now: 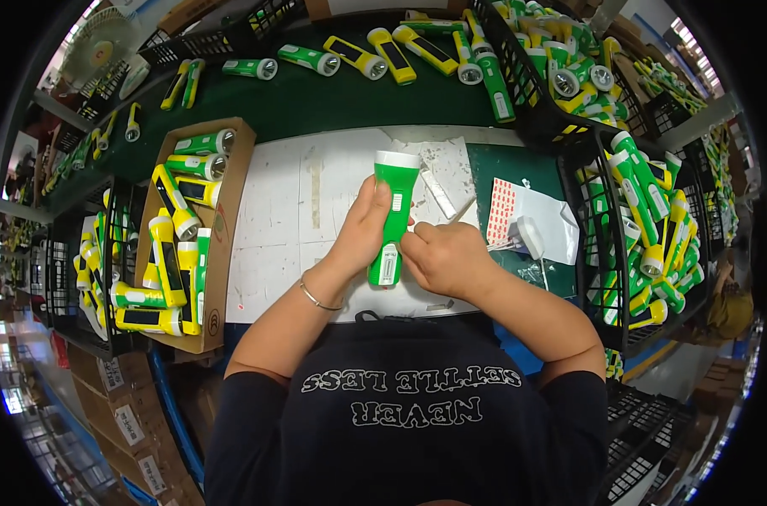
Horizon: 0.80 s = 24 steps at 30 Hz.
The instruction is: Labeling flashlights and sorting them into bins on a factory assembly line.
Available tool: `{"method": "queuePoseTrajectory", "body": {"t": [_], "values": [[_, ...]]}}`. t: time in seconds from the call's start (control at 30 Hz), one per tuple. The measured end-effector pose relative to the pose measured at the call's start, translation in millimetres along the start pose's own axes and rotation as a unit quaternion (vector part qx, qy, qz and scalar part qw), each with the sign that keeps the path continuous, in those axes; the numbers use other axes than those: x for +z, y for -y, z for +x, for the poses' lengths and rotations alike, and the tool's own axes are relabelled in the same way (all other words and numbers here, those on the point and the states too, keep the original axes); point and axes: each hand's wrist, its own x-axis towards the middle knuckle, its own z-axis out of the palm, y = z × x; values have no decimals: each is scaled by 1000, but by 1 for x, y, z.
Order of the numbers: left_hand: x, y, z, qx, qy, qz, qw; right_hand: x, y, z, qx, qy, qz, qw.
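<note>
By left edge of bench [290, 105], cardboard box [228, 211] full of yellow-and-green flashlights [172, 198]. By right edge, black crate [587, 270] heaped with more. Loose flashlights [392, 56] along far edge. Right of white sheet [274, 228]: white plug [529, 236]. Green flashlight [392, 211] over sheet, hiding part; left hand [365, 226] grips it; right hand [446, 257] curled beside it, fingertips hidden, grip cannot tell.
</note>
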Motion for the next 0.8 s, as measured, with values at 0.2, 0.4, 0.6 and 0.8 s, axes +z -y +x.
{"method": "queuePoseTrajectory", "body": {"t": [0.2, 0.4, 0.6, 0.8], "values": [[-11, -12, 2, -1, -83, -7, 997, 3, 26, -30, -142, 103, 128, 976], [-13, -13, 1, -21, -62, -78, 995, 1, 24, -5, 33, 5, 165, 986], [-7, -9, -4, -48, -53, -21, 997, 20, 0, 12, 185, -74, 311, 929], [-21, -14, -12, -57, 18, 125, 990, 2, -49, 15, 315, -7, 422, 850]]}}
